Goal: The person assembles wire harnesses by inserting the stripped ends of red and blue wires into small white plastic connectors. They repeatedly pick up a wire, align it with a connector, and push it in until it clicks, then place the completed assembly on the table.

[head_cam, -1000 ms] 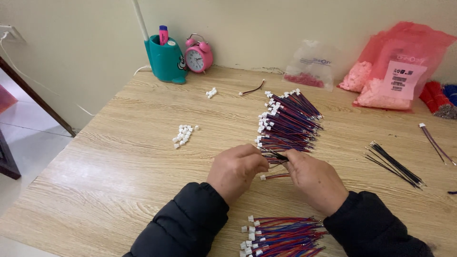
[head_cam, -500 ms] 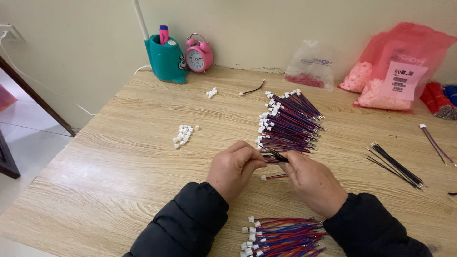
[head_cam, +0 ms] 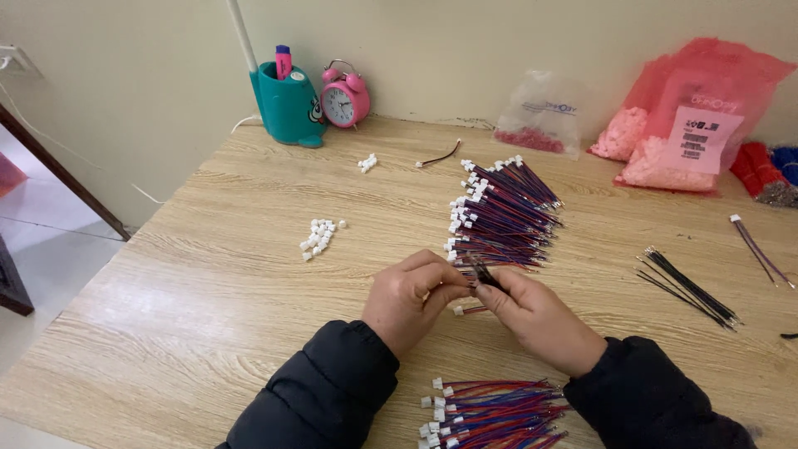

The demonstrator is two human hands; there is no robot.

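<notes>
**Mid-table, near edge: both hands pinched on one dark wire**

Around the hands: big wire bundle (head_cam: 501, 214) of red/blue leads with white plugs lies just beyond the fingertips, fanned toward the far side. Second bundle (head_cam: 492, 413) sits at the near edge between the two sleeves. One loose lead with white plug (head_cam: 467, 310) lies on the table right under the hands. Black wires (head_cam: 687, 287) lie to the right, well apart. Small pile of white connectors (head_cam: 320, 238) to the left, a smaller cluster (head_cam: 366, 163) further back, and a single dark wire (head_cam: 438, 155) beside it.

Back edge by the wall: teal pen holder (head_cam: 288, 104), pink alarm clock (head_cam: 345, 96), clear bag (head_cam: 541, 116), pink bags (head_cam: 686, 129). Thin purple leads (head_cam: 758, 246) near the right edge.

Open room: table (head_cam: 191, 316) is bare wood on the left and front-left, out to its left edge. Right of the hands there is a free strip before the black wires. Straight ahead is blocked by the big bundle.

Hands: left hand (head_cam: 407, 295) and right hand (head_cam: 536, 314) meet fingertip to fingertip, both gripping the wire (head_cam: 484, 273), a short dark piece held above the table, angled up-left from the right hand's fingers. What exactly the left fingertips hold at the wire's end is too small to tell.
</notes>
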